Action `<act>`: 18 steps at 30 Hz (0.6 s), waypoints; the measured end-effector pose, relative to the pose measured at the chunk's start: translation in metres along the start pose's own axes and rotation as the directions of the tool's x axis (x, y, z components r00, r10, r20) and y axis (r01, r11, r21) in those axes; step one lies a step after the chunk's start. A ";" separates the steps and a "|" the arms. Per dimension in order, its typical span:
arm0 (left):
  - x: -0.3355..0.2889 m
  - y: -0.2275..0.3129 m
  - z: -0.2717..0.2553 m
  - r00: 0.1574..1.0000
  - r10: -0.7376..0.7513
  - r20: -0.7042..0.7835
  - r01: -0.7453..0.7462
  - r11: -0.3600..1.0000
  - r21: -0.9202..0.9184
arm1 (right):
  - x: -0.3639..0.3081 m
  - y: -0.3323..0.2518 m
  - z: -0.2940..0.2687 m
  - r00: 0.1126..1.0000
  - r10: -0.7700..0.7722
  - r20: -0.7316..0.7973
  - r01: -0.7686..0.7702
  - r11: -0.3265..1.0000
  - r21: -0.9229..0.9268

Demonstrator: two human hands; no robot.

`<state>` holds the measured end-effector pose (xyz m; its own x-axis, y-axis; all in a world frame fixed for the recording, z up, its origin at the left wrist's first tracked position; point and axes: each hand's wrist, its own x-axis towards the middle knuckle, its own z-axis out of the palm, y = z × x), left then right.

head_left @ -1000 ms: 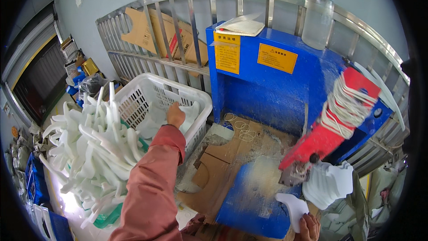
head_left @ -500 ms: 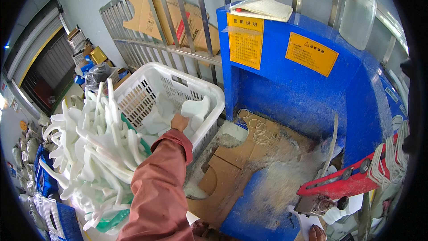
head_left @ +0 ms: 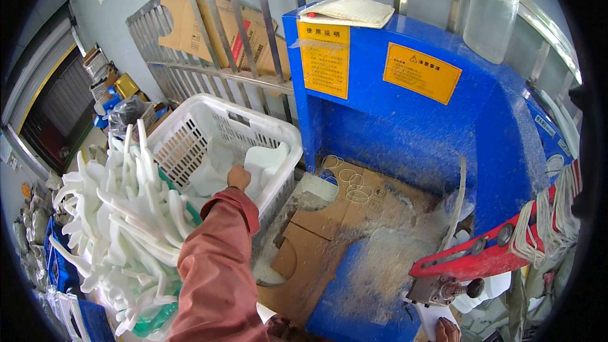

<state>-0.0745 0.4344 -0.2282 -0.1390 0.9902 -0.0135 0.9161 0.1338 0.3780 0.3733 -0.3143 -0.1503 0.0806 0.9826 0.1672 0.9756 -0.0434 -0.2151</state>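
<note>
My left hand [head_left: 239, 178] is inside a white plastic basket [head_left: 292, 152], its fingers curled at the edge of a smooth white curved piece [head_left: 263, 163]. That piece stands tilted against the basket's right side; the fingertips are partly hidden. More pale pieces [head_left: 206, 176] lie on the basket's floor. At the lower right, my right hand [head_left: 447, 330] shows only its fingers, bent over a flat white piece [head_left: 428, 318]. This piece lies beneath the metal block [head_left: 430, 291] at the end of a red machine arm [head_left: 478, 256].
A tall heap of white curved pieces [head_left: 120, 215] stands left of my sleeve. A blue machine housing [head_left: 399, 126] rises ahead, with dusty cardboard [head_left: 316, 228] and a blue panel [head_left: 345, 301] below. Metal bars [head_left: 231, 76] run behind the basket. White cord [head_left: 544, 228] hangs on the red arm.
The whole view has shifted, so the scene sits slightly further left. My left hand stays at the same place in the basket, and my right hand remains by the flat white piece.
</note>
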 end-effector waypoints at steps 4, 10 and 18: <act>-0.004 -0.003 -0.022 0.976 -0.199 -0.085 0.203 0.978 0.040 | 0.073 -0.025 -0.058 0.974 0.088 -0.208 -0.063 0.990 0.123; -0.008 -0.017 -0.017 0.973 -0.098 0.209 0.048 0.972 0.230 | 0.141 -0.083 -0.114 0.938 0.094 -0.333 -0.052 0.989 0.135; -0.004 -0.021 -0.013 0.995 -0.102 0.017 0.091 0.941 0.327 | 0.098 -0.059 -0.092 0.968 0.111 -0.224 -0.098 0.993 0.068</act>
<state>-0.0978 0.4272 -0.2237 -0.2257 0.9719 -0.0674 0.9720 0.2293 0.0520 0.3420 -0.2316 -0.0323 0.2315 0.9064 0.3532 0.9469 -0.1267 -0.2955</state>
